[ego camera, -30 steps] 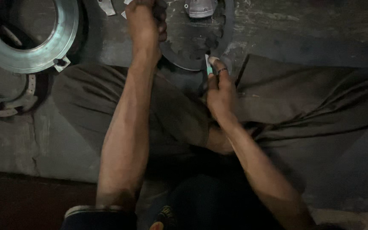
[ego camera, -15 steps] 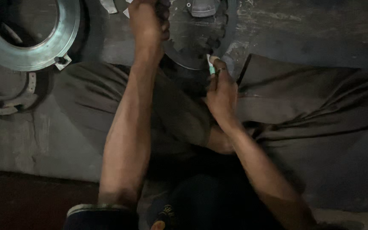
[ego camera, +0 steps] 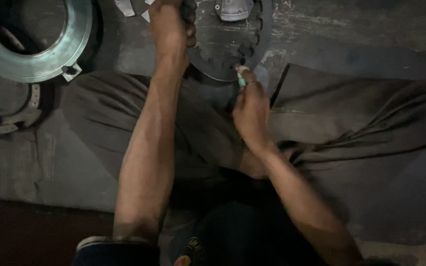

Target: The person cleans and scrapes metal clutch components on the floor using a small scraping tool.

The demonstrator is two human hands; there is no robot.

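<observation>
I sit on the floor with my legs folded. A dark round metal disc (ego camera: pixel 223 44) with notches along its rim lies in front of my knees. My left hand (ego camera: pixel 169 24) is closed on a part at the disc's upper left edge; what it grips is hidden by the fingers. My right hand (ego camera: pixel 250 106) holds a small pale, teal-tipped tool (ego camera: pixel 241 75) and presses its tip against the disc's lower right rim. A grey metal bracket (ego camera: pixel 233 9) sits on the disc near the top edge of the view.
A large shiny metal ring (ego camera: pixel 35 61) lies at the upper left, with a small clip on its lower edge. Below it a darker segmented ring part (ego camera: pixel 11 120) rests on the concrete floor (ego camera: pixel 361 29). My trousers (ego camera: pixel 351 118) spread to the right.
The view has shifted slightly, so the disc and both hands sit a bit higher. My right hand with the small tool has edged up along the disc's rim. My left hand keeps its grip.
</observation>
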